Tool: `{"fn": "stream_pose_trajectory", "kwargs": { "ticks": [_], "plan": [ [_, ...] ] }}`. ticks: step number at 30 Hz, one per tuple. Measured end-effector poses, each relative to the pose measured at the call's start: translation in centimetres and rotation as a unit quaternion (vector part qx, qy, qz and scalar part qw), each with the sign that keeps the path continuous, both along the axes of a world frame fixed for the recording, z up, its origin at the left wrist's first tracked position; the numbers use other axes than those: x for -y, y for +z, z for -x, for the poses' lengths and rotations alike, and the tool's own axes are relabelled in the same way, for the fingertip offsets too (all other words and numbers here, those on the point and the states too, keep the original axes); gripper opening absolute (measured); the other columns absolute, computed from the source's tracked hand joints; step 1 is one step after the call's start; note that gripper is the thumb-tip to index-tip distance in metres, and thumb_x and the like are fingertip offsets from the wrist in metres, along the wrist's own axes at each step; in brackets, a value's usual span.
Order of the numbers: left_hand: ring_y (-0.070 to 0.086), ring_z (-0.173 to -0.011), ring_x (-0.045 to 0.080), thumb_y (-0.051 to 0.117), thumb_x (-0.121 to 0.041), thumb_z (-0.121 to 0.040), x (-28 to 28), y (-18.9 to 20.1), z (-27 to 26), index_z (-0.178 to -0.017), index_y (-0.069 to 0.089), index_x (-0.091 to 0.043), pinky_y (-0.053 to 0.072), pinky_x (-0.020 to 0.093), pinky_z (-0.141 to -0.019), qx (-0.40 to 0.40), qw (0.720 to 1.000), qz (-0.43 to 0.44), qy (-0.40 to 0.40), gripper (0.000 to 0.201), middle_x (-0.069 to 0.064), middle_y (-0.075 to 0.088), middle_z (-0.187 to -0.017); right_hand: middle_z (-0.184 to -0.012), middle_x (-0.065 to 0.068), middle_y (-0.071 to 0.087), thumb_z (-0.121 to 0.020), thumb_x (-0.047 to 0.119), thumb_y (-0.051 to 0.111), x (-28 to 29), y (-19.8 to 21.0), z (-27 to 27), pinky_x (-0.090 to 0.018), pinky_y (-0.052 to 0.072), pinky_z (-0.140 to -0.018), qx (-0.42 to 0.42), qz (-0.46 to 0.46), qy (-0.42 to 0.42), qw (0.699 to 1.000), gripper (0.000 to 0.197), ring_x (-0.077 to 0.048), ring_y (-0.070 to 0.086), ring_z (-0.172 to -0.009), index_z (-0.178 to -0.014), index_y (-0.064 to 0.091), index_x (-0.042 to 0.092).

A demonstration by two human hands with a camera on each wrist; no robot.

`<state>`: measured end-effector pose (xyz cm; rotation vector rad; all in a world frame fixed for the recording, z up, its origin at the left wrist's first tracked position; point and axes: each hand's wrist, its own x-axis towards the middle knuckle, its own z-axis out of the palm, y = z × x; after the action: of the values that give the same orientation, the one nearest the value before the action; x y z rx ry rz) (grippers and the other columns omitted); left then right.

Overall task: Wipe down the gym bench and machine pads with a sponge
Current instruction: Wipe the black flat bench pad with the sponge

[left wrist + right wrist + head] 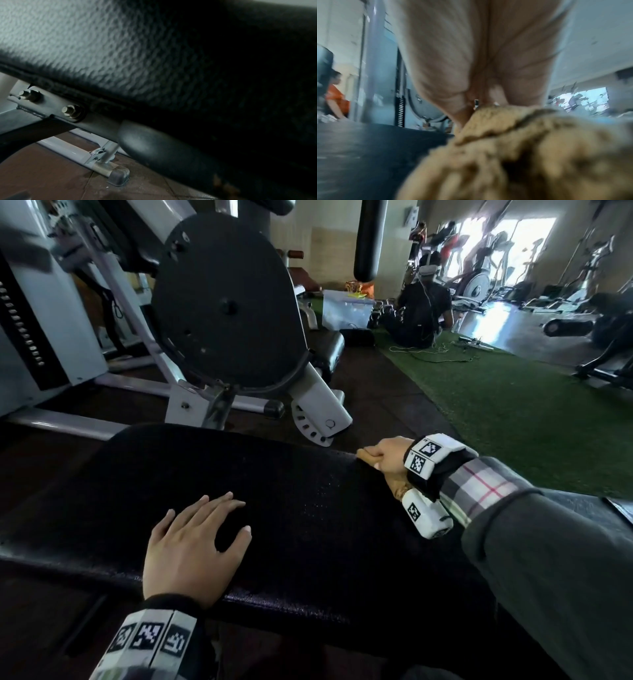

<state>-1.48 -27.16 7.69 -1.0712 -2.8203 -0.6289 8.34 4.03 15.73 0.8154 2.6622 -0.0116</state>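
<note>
A black textured bench pad (301, 508) fills the lower middle of the head view, with fine droplets on its right part. My left hand (195, 542) lies flat on it near the front edge, fingers straight and spread. At the pad's right edge my right hand (387, 455) grips a tan sponge (366, 456); a piece of the sponge (397, 489) also shows below the wrist. In the right wrist view the sponge (513, 148) bulges under the palm (471, 60), resting on the pad (368, 148). The left wrist view shows only the pad's side (120, 60) and frame bolts (70, 111).
A weight machine with a large black disc (222, 302) and white frame (318, 405) stands just beyond the pad. A person in black (423, 313) sits on green turf (513, 405) at the right, by a clear storage box (346, 311). Cardio machines line the far right.
</note>
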Motion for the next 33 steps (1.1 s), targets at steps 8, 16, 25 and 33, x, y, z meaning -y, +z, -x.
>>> {"fn": "stream_pose_trajectory", "kwargs": {
  "ticks": [8, 16, 25, 33],
  "plan": [
    [0.03, -0.139, -0.002, 0.022, -0.069, -0.078, 0.0, -0.2, 0.0, -0.126, 0.051, -0.048, 0.016, 0.036, -0.119, 0.003, 1.0, -0.003, -0.002, 0.061, -0.031, 0.044, -0.139, -0.15, 0.016, 0.025, -0.092, 0.023, 0.056, 0.4, -1.3, -6.1, -0.005, 0.011, -0.102, -0.042, 0.096, 0.133, 0.986, 0.053, -0.001, 0.022, -0.138, -0.141, 0.038, 0.03],
    [0.028, -0.138, -0.004, 0.026, -0.068, -0.077, -0.3, -0.2, 0.1, -0.125, 0.051, -0.049, 0.014, 0.034, -0.118, 0.002, 1.0, -0.008, 0.004, 0.058, -0.033, 0.044, -0.137, -0.151, 0.003, 0.031, -0.094, 0.025, 0.05, -2.5, -0.3, -2.9, -0.021, 0.019, -0.111, -0.016, 0.023, 0.054, 0.998, 0.055, -0.013, 0.028, -0.139, -0.145, 0.031, 0.026],
    [0.032, -0.137, -0.003, 0.033, -0.065, -0.081, -0.1, -0.2, 0.0, -0.123, 0.054, -0.047, 0.018, 0.035, -0.118, 0.0, 1.0, -0.012, 0.006, 0.05, -0.032, 0.047, -0.136, -0.123, 0.016, 0.052, -0.091, 0.023, 0.056, 1.5, -0.8, -4.6, -0.003, 0.02, -0.086, -0.045, 0.078, 0.139, 0.986, 0.047, -0.008, 0.044, -0.124, -0.137, 0.045, 0.031],
    [0.032, -0.137, -0.002, 0.027, -0.067, -0.078, -0.2, -0.2, 0.0, -0.123, 0.053, -0.047, 0.016, 0.035, -0.117, -0.002, 1.0, -0.019, 0.008, 0.056, -0.031, 0.048, -0.135, -0.148, 0.011, 0.033, -0.091, 0.021, 0.055, -1.9, -0.3, -5.9, -0.001, 0.01, -0.094, -0.026, 0.042, 0.069, 0.996, 0.054, -0.005, 0.027, -0.137, -0.142, 0.038, 0.021]
  ]
}}
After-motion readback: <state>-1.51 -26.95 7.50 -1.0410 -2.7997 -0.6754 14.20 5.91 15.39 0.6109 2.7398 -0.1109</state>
